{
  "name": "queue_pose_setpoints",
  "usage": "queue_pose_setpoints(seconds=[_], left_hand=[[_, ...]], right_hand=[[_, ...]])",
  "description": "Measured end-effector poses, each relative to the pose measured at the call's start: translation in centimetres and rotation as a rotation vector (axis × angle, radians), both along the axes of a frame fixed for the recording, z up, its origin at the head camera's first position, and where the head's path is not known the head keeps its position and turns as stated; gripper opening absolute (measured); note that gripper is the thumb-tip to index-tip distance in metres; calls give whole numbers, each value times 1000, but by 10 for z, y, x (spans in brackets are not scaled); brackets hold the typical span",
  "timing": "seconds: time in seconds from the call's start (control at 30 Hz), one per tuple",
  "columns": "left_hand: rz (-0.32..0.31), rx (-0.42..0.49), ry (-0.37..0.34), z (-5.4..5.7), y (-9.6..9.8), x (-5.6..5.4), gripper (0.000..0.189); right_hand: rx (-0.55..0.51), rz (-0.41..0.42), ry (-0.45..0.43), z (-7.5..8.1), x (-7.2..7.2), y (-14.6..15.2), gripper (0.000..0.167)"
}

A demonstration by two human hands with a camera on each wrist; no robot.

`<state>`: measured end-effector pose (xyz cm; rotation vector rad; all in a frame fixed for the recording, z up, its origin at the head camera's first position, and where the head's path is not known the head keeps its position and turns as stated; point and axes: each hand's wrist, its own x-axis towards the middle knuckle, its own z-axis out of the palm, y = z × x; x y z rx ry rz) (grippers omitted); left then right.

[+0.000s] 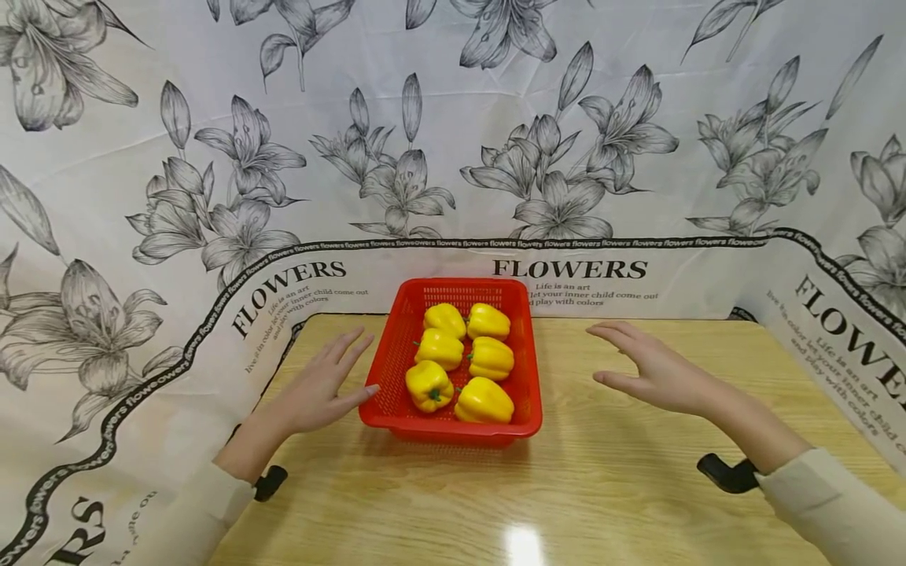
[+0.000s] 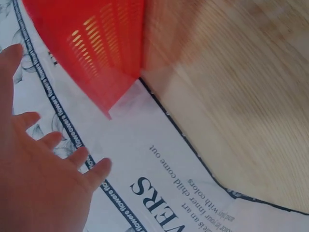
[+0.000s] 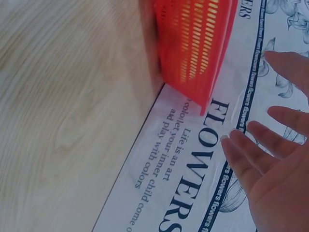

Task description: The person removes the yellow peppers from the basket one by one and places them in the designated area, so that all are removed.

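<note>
Two pale sleeves [image 1: 828, 499] lie nearest the camera, entering from the near corners of the wood-grain tabletop [image 1: 602, 487]. Dark fittings [image 1: 727, 473] show at both wrists.

Left hand [image 1: 318, 393]: fingers and thumb spread, nothing held. Right hand [image 1: 654, 373]: likewise spread, holding nothing, palm turned inward.

Red plastic basket [image 1: 453, 430] stands at the far edge of the tabletop, nearer its far-left corner than its far-right. Governing relation: the basket lies between the two hands, to the right of the left hand and to the left of the right. Its long axis appears to run from near to far. The left hand is clearly nearer; its thumb overlaps the left rim in the head view, though contact cannot be confirmed. The right hand is well apart from the right wall.

Contents: six yellow bell peppers [image 1: 491, 358], in two rough columns of three; several green stems visible. The nearest left pepper presents its stem end toward the near edge.
</note>
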<state>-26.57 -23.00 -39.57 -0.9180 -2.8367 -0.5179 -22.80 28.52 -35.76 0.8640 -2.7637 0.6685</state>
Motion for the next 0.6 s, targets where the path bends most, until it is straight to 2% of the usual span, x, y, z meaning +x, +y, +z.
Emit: queue_pose_setpoints(seconds=[0.13,0.3,0.43,0.6], left_hand=[[1,47,-70,2,4,3,87],[25,111,-165,1,11,4,91],[35,140,-200,-3,16,5,91],[57,181,-233,-7,22,9,90]], right_hand=[[-59,7,-1,2,0,-8,62],[-145,-13,-92,6,-1,-23,62],[-189,-17,-152,4,-3,-37,63],[-237,4,-182,-2,-5,-53,63]])
